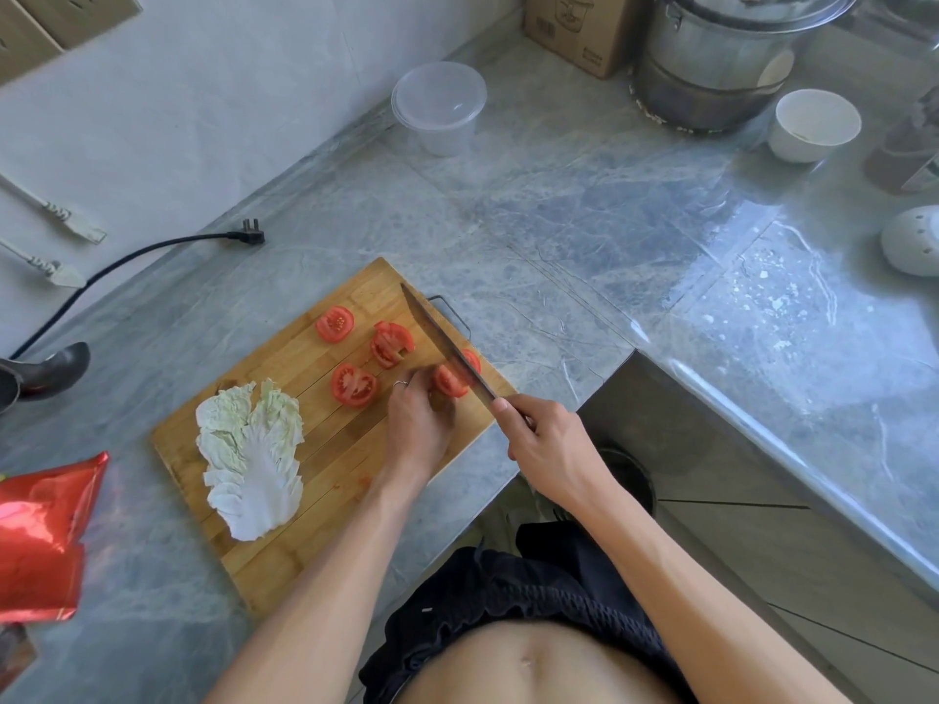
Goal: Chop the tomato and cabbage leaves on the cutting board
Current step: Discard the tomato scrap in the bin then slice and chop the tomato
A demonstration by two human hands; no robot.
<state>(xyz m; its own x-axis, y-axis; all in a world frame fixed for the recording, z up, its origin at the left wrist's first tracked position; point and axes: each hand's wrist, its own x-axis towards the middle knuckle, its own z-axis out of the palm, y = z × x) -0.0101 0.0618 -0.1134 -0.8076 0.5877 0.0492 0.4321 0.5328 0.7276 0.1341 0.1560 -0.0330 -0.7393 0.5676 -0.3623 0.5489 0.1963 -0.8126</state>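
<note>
The right hand [546, 449] closes its grip round the handle of a knife [447, 343], whose blade slants up and away across a tomato piece [451, 381] at the right end of the cutting board [325, 449]. The left hand [419, 424] has its fingers curled down on the near-left side of that same piece, pinning it just beside the blade; a ring shows on one finger. Three more tomato pieces lie to the left of the blade: a half with its cut face up [354, 384] beside the left hand, a sliced cluster [390, 344] just behind it, and another half [335, 323] nearer the far edge. The cabbage leaves [251, 454] lie flat on the left part of the board, well apart from both hands. The board rests on the grey marbled table [559, 221]. A cardboard box [574, 27] stands at the far edge; its print is too small to read.
</note>
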